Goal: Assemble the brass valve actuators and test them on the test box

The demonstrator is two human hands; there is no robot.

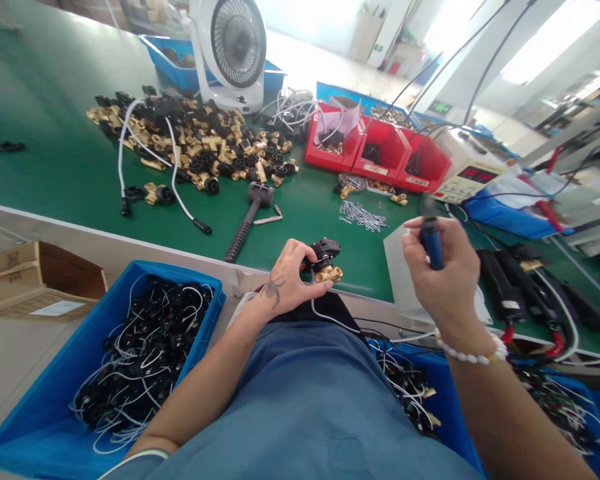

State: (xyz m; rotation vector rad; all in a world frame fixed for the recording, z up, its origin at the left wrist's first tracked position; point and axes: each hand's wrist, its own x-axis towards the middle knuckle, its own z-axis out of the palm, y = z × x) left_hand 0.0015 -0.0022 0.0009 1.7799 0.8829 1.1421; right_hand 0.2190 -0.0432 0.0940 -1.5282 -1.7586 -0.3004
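My left hand [287,283] is closed around a brass valve fitting with a black housing [326,252] at the front edge of the bench. A white cable hangs below it. Raised to the right of the fitting, my right hand [453,277] grips a blue-handled tool [432,245]; its tip is dark and blurred, so its exact kind is unclear. The two hands are well apart. Small metal clips [363,215] lie in a loose pile beyond them. A black hammer [245,221] rests to the left, beside a bent metal piece [271,217].
Brass and black fittings [205,143] are heaped at the back left, before a white fan [237,47]. Red bins [383,157] and a device with a red display [473,170] stand behind. Blue crates [27,413] of cabled parts flank my lap. Black tools [503,283] lie at right.
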